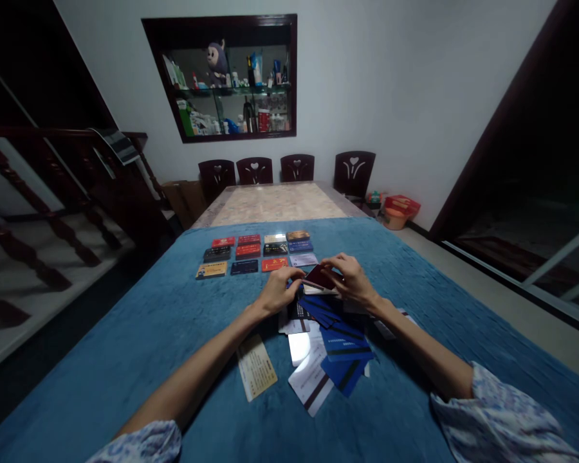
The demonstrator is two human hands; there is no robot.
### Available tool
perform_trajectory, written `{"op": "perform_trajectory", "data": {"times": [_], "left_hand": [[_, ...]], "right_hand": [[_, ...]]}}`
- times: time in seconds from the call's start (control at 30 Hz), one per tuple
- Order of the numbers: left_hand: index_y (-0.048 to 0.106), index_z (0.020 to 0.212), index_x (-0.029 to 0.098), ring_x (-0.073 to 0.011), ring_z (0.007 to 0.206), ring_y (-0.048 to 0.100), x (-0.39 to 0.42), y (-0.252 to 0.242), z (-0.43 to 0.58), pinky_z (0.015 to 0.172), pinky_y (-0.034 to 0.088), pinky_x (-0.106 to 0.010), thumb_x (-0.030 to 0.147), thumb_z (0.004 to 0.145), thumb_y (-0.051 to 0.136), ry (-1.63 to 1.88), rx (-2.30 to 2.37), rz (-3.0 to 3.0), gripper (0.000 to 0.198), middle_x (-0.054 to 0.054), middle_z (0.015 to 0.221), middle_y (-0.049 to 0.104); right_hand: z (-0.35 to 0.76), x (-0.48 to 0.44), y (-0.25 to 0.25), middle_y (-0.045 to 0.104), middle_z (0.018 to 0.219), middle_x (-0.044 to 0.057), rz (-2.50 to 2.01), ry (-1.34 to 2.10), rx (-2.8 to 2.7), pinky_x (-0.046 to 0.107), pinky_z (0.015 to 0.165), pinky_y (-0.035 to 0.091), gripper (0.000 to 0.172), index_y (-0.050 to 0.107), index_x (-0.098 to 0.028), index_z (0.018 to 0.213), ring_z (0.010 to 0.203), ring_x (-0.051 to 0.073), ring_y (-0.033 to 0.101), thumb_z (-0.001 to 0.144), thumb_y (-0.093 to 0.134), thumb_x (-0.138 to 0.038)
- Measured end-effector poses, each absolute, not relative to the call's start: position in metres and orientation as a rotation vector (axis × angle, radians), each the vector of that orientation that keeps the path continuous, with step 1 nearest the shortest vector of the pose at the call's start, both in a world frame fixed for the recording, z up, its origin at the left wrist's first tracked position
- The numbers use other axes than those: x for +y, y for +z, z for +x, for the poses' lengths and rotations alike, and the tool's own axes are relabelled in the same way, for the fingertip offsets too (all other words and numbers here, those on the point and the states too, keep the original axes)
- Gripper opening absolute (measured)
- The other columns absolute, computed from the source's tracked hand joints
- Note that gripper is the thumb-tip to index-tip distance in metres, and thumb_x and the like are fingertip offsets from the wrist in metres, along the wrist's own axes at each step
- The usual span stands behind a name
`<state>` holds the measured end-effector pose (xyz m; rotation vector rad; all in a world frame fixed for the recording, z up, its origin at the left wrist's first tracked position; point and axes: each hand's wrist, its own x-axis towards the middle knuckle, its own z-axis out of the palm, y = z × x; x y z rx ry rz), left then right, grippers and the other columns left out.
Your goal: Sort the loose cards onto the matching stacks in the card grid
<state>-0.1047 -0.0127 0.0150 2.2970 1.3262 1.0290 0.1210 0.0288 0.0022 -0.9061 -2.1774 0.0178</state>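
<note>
In the head view we are working over a blue cloth [174, 315] that is covering the near part of a table [280, 202]. Our right hand [351, 278] is pinching a dark red card [320, 277] above the far end of a loose pile [296, 326]. Our left hand [280, 290] is bending its thumb and fingertips together at that card's left edge; we cannot tell whether it is gripping anything. Nearer to us, blue cards [345, 337] are overlapping one another, and a white card [312, 381] with a dark stripe is lying at the pile's near end. A cream card [257, 368] is resting apart, left of the pile. Beyond our left hand, card stacks [248, 251] are standing in three rows of four; in the nearest row, a red stack [275, 264] is sitting between a navy stack [244, 267] and a pale stack [303, 260]. Dark chairs [354, 172] are standing around the table's far end.
</note>
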Motion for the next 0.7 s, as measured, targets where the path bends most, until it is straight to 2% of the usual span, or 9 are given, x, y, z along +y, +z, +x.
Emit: {"op": "perform_trajectory", "data": {"times": [0.23, 0.53, 0.7], "left_hand": [[0.067, 0.101, 0.017, -0.0164, 0.087, 0.067, -0.020, 0.014, -0.097, 0.081, 0.052, -0.028, 0.013, 0.084, 0.061, 1.067, 1.275, 2.258, 0.018, -0.004, 0.096, 0.074], [0.064, 0.091, 0.017, -0.0148, 0.077, 0.062, -0.019, 0.005, -0.098, 0.075, 0.049, -0.026, 0.013, 0.083, 0.056, 0.979, 1.353, 2.277, 0.012, -0.001, 0.084, 0.069], [0.059, 0.106, 0.021, -0.0139, 0.075, 0.062, -0.013, 0.000, -0.106, 0.075, 0.049, -0.025, 0.010, 0.081, 0.055, 1.038, 1.370, 2.224, 0.027, 0.001, 0.083, 0.067]], "right_hand": [[0.111, 0.022, 0.000, 0.073, 0.086, 0.008, -0.845, -0.061, -2.288, 0.038, 0.081, 0.036, 0.025, 0.072, -0.023, 0.099, 0.087, 0.023, 0.056, 0.098, 0.050, -0.034], [0.111, 0.019, -0.004, 0.074, 0.094, 0.009, -0.836, -0.055, -2.324, 0.038, 0.083, 0.035, 0.020, 0.069, -0.023, 0.103, 0.091, 0.024, 0.057, 0.096, 0.051, -0.027], [0.114, 0.022, -0.008, 0.073, 0.097, 0.010, -0.885, -0.063, -2.316, 0.038, 0.082, 0.036, 0.023, 0.066, -0.021, 0.110, 0.090, 0.024, 0.056, 0.094, 0.049, -0.020]]}}
